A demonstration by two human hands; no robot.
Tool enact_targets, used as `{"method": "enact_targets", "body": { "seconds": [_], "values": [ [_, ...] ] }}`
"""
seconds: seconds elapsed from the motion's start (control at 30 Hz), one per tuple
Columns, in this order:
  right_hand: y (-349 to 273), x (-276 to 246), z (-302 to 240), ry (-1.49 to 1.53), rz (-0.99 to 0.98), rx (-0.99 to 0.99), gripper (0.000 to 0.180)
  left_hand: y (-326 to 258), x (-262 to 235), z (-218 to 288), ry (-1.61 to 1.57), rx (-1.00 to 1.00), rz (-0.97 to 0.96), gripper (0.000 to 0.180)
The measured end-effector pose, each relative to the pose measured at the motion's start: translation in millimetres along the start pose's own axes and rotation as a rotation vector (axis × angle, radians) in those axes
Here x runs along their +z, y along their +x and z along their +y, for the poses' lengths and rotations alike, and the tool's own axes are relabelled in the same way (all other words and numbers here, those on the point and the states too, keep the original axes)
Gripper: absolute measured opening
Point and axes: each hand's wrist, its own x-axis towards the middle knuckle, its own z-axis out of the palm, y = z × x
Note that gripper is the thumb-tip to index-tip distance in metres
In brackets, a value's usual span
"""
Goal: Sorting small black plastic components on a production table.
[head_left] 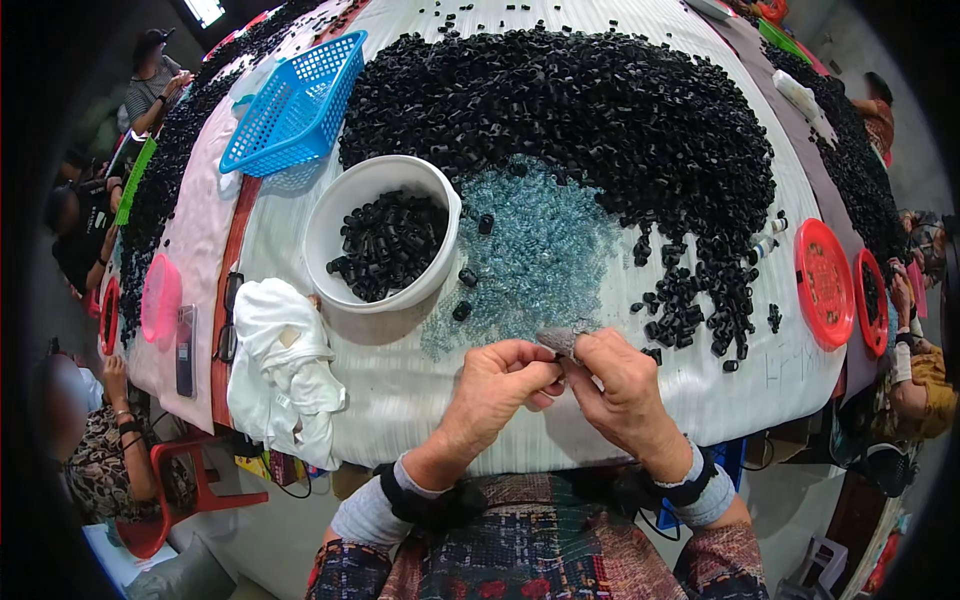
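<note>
My left hand (pixel 490 395) and my right hand (pixel 622 388) meet at the table's near edge, fingers closed in a pinch. A dark bit between the fingertips looks like a small black plastic part (pixel 558 359), mostly hidden by the fingers. Grey cloth (pixel 562 339) wraps a fingertip of my right hand. Just beyond the hands spreads a heap of small clear bluish pieces (pixel 535 255), with a few black parts lying on it. Behind and to the right lies a big pile of black plastic parts (pixel 570 110). A white bowl (pixel 450 230) at left holds more of these.
A blue basket (pixel 335 115) stands at the far left, and a crumpled white cloth (pixel 285 345) lies near left. Close by is a phone (pixel 186 350). A red tray (pixel 825 285) rests at right. Other people sit along neighbouring tables on both sides; a red chair (pixel 205 490) stands lower left.
</note>
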Motion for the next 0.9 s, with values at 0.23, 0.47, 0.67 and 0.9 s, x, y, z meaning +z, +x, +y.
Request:
{"method": "enact_targets", "body": {
  "seconds": [0.23, 0.47, 0.67, 0.9],
  "values": [
    [-4.0, 1.5, -4.0, 0.103, 0.019, 0.084, 0.036, -1.6, -1.6, 9.7, -0.248, -0.055, -0.025, 0.015],
    [-10.3, 10.6, -1.7, 0.065, 0.068, 0.048, 0.037, -1.7, 0.3, 11.4, -0.267, -0.08, -0.109, 0.012],
    [-11.5, 10.1, -4.7, -0.009, 0.102, 0.009, 0.035, -4.0, 1.0, 11.1, -0.201, -0.107, -0.102, 0.012],
    [-11.2, 4.5, -6.0, -0.059, 0.08, -0.034, 0.03, -4.8, -0.9, 11.7, -0.166, -0.126, -0.126, 0.015]
  ]
}}
